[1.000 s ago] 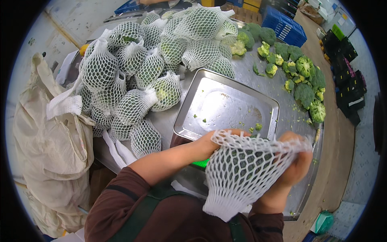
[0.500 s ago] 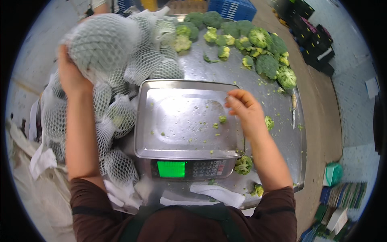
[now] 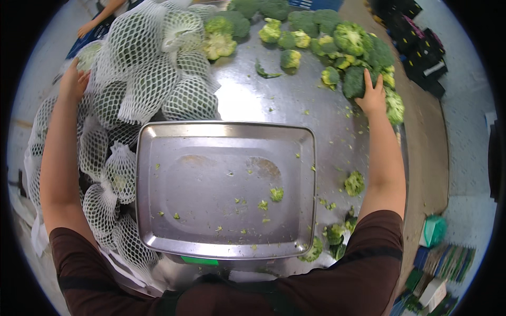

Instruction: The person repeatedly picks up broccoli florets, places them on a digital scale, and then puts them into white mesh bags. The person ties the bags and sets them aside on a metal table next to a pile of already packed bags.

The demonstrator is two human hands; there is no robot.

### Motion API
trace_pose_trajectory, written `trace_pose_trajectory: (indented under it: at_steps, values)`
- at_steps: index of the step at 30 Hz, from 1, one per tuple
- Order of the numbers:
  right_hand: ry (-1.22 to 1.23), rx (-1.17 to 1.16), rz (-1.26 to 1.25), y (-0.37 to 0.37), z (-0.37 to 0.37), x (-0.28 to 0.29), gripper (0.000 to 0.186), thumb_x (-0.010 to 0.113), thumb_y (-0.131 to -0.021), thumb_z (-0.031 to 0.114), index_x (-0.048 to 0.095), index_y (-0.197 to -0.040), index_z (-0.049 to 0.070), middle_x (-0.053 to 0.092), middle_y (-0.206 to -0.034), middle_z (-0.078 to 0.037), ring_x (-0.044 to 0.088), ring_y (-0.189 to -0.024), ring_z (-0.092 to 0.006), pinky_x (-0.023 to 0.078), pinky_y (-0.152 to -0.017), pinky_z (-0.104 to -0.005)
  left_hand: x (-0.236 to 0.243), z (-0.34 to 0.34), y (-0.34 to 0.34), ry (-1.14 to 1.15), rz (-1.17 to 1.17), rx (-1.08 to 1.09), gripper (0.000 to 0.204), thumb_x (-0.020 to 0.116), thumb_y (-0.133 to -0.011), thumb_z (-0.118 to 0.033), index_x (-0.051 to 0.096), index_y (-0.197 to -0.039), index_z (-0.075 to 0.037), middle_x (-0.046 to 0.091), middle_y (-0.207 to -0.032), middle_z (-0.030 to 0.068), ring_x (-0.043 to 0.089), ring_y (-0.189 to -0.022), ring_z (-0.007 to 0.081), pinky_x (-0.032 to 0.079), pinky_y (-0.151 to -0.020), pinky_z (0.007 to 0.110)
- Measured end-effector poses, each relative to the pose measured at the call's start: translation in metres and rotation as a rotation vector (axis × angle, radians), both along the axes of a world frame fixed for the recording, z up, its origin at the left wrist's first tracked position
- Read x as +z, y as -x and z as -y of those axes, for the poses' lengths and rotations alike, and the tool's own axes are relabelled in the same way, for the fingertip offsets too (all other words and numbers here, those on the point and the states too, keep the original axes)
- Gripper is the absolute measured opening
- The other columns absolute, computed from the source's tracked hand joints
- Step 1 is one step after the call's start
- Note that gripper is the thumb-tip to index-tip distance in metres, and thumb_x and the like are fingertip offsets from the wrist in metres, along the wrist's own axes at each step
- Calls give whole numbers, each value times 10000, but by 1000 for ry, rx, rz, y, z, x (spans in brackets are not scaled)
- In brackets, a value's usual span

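Note:
My left hand (image 3: pixel 74 81) rests at the far left on a pile of broccoli heads wrapped in white foam net sleeves (image 3: pixel 150 79). My right hand (image 3: pixel 372 95) reaches far right and closes on a loose dark green broccoli head (image 3: pixel 354 80). Between my arms lies an empty steel scale tray (image 3: pixel 226 134) with small green crumbs on it. More bare broccoli heads (image 3: pixel 311 37) lie along the far edge of the metal table (image 3: pixel 274 100).
Another person's arm (image 3: pixel 103 16) shows at the top left. Small broccoli pieces (image 3: pixel 354 183) lie right of the tray. Black crates (image 3: pixel 421 52) stand at the far right, and stacked boxes (image 3: pixel 443 268) sit on the floor at lower right.
My left hand has set the netted broccoli on the pile at the left. My right hand moved from over the tray out to a loose broccoli head at the far right.

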State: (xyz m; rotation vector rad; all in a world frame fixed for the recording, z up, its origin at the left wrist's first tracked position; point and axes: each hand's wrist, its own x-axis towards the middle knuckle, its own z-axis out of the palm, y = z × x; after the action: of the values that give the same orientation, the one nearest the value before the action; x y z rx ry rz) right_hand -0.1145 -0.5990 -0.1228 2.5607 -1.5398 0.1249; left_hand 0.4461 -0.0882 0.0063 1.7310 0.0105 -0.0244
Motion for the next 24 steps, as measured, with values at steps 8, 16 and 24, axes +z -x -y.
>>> trace_pose_trajectory:
  at_steps: [8, 16, 24]
  values:
    - [-97, 99, 805, 18, -40, 21, 662, 640, -782, 405, 476, -1329, 70, 516, -1289, -152, 512, -1134, -265, 397, -931, -351, 46, -67, 245, -193, 336, -468, 408, 504, -949, -247, 485, -1294, -29, 536, -1275, 80, 533, -1123, 185, 415, -880, 301]
    - [-276, 884, 853, -5, -343, 102, 686, 607, -711, 46, 415, -1370, 51, 453, -1338, -153, 465, -1217, -298, 392, -999, -358, 8, -263, 377, -702, -42, -487, 173, 645, -876, -176, 647, -907, -6, 607, -732, 17, 519, -657, 75, 426, -596, 235]
    - [-72, 859, 460, 13, -420, 132, 632, 754, -747, 227, 502, -1312, 99, 351, -1411, -182, 442, -1224, -355, 377, -1002, -416, -96, -377, 393, -1202, -150, -128, 559, 678, -731, -533, 597, -977, -38, 619, -912, 147, 614, -847, 293, 481, -766, 375]
